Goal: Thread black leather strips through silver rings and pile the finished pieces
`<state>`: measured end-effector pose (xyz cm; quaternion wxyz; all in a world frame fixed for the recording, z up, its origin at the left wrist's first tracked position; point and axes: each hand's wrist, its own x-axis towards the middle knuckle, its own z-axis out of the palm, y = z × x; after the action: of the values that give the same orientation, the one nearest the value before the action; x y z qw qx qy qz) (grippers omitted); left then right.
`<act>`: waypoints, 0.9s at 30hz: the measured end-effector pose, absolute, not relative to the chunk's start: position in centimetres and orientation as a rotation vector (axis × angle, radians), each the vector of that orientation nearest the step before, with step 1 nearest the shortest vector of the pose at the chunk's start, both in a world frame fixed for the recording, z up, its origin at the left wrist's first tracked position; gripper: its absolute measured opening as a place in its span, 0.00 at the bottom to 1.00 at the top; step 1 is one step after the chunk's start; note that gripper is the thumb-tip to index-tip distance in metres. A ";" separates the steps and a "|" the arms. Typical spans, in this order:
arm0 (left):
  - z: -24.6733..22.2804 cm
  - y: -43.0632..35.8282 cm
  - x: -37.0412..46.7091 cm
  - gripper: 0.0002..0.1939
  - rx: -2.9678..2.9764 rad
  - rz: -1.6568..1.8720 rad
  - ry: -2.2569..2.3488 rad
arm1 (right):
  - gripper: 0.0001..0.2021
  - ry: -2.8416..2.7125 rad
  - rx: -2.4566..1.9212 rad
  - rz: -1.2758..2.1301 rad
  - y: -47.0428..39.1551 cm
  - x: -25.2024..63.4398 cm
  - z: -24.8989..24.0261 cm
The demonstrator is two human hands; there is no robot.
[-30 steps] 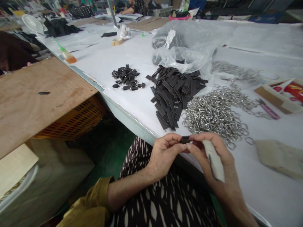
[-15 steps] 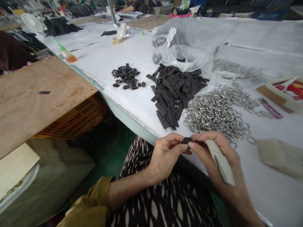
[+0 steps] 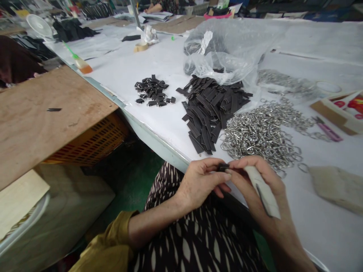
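Observation:
My left hand (image 3: pixel 198 185) pinches a short black strip (image 3: pixel 223 167) between thumb and index finger. It looks folded over; whether a ring sits in it is hidden by the fingers. From the other side, the thumb and index finger of my right hand (image 3: pixel 255 179) grip the same strip. A white flat-handled piece (image 3: pixel 263 194) with a dark slit is also lodged in my right hand, its kind unclear. Just beyond the hands lie a heap of flat black strips (image 3: pixel 208 113) and a heap of silver metal rings (image 3: pixel 259 136). Further left, small black loops with rings (image 3: pixel 153 90) form a cluster.
A clear plastic bag (image 3: pixel 227 49) lies behind the strips. To the right are a purple-handled tool (image 3: pixel 329 130), a cardboard box (image 3: pixel 334 113) and a beige pad (image 3: pixel 336 189). A wooden board (image 3: pixel 51 113) extends on the left above an orange crate (image 3: pixel 90 139).
Both hands still hold the black strip at nearly the same spot. My left hand's lower fingers have uncurled somewhat, and the strip has turned slightly.

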<state>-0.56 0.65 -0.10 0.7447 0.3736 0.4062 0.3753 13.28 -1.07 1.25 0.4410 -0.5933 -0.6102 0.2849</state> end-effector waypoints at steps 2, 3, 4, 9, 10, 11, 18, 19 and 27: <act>-0.2 0.8 -0.4 0.11 0.748 0.814 0.840 | 0.05 -1.524 -1.472 0.707 -1.0 13.2 1.3; -0.2 0.8 -0.3 0.10 0.731 0.827 0.841 | 0.05 -1.528 -1.474 0.706 -1.0 13.2 1.2; -0.3 0.8 -0.2 0.09 0.722 0.838 0.846 | 0.05 -1.530 -1.476 0.708 -1.0 13.2 1.1; -0.6 0.8 -0.1 0.10 0.664 0.865 0.860 | 0.06 -1.516 -1.490 0.727 -1.2 13.3 0.7; -0.6 0.8 -0.1 0.10 0.650 0.866 0.860 | 0.06 -1.518 -1.493 0.721 -1.3 13.3 0.8; -0.6 0.8 -0.1 0.10 0.637 0.866 0.861 | 0.06 -1.521 -1.493 0.716 -1.3 13.2 0.8; -0.8 0.9 -0.2 0.10 0.578 0.859 0.864 | 0.05 -1.530 -1.508 0.726 -1.6 12.5 1.4; -0.8 0.9 -0.3 0.10 0.575 0.856 0.864 | 0.05 -1.543 -1.515 0.717 -1.6 12.5 1.4; -1.2 0.9 -0.3 0.09 0.538 0.862 0.827 | 0.05 -1.584 -1.502 0.640 -1.7 12.5 0.8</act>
<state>-0.34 0.92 -1.19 0.7931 0.2502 0.3844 0.4008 12.49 -1.69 0.80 0.4200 -0.5993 -0.6318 0.2555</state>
